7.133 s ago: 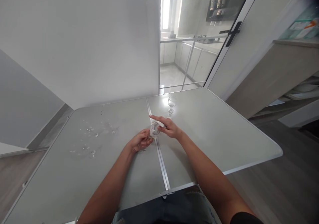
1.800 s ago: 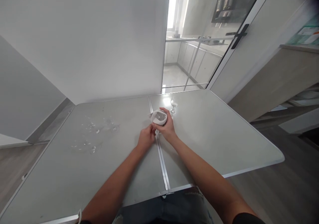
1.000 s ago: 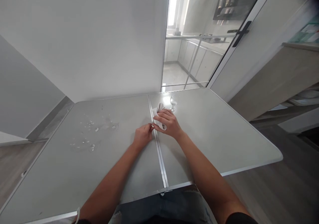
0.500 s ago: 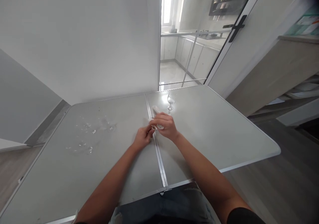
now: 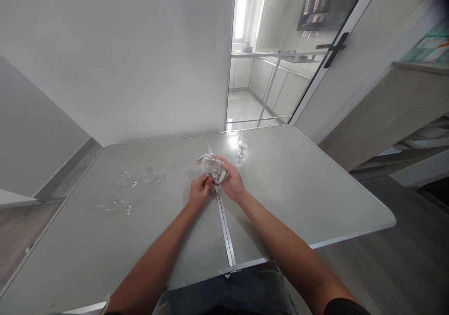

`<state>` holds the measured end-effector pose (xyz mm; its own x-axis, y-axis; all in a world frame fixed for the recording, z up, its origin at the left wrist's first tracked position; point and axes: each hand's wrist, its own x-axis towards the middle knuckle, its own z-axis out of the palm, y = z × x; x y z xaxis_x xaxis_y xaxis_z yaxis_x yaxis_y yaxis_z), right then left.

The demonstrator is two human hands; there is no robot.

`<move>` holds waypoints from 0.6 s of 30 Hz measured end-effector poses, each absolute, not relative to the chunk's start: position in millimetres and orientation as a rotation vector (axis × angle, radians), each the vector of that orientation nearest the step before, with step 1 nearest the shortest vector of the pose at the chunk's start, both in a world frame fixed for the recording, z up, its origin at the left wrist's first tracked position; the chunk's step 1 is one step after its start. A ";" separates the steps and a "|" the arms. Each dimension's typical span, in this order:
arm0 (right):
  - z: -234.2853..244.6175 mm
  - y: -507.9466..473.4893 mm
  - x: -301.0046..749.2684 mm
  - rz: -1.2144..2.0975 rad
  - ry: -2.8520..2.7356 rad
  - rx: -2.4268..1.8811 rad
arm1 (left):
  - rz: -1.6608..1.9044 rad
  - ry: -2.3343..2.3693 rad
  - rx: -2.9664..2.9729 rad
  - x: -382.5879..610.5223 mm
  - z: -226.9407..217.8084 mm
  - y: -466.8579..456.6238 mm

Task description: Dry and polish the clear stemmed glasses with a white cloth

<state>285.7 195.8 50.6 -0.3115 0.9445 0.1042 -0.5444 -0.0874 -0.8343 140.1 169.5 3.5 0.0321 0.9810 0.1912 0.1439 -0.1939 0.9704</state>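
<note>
Wiping seems our step, a white cloth (image 5: pixel 204 159) against the glass (image 5: pixel 212 166) at the frame's centre; our left hand (image 5: pixel 199 192) pinches its lower end, mostly hidden from us, our right hand (image 5: pixel 233 180) half-curls round cloth and glass; the next turn likely calls for a light, steady grip

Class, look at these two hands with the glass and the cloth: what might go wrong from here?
The held glass might slip, since the right hand cups it through a white cloth. It could be strained if the left hand, fingers at its near side, twists against the right. The upright glass standing beyond the right hand could be knocked if that hand swings forward.
</note>
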 end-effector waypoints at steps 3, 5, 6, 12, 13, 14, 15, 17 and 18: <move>51.6 192.2 289.0 1.723 -1.038 -0.511 | 1.374 1.224 1.400 141.2 4.5 167.2; 53.4 194.2 297.0 1.774 -1.097 -0.474 | 1.423 1.194 1.343 143.6 5.5 165.2; 54.3 195.8 301.1 1.793 -1.128 -0.462 | 1.431 1.174 1.318 144.9 5.8 164.5; 50.2 205.3 306.3 1.731 -1.349 -0.484 | 1.499 1.181 1.275 142.0 5.2 168.6; 47.6 206.5 304.3 1.680 -1.388 -0.505 | 1.498 1.208 1.301 140.3 5.1 170.0; 44.6 207.5 302.0 1.627 -1.413 -0.525 | 1.483 1.231 1.330 138.7 5.0 171.3; 41.3 208.4 299.7 1.582 -1.418 -0.546 | 1.461 1.249 1.353 137.4 4.9 172.3; 34.7 209.9 296.2 1.529 -1.391 -0.589 | 1.433 1.271 1.375 135.7 4.6 173.9; 31.6 210.4 295.1 1.512 -1.368 -0.611 | 1.439 1.286 1.385 135.2 4.4 174.5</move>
<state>295.1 210.4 31.6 -0.4034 0.8848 0.2333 -0.3203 0.1023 -0.9418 135.2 174.5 4.4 -0.1356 0.9631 0.2324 0.1236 -0.2163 0.9685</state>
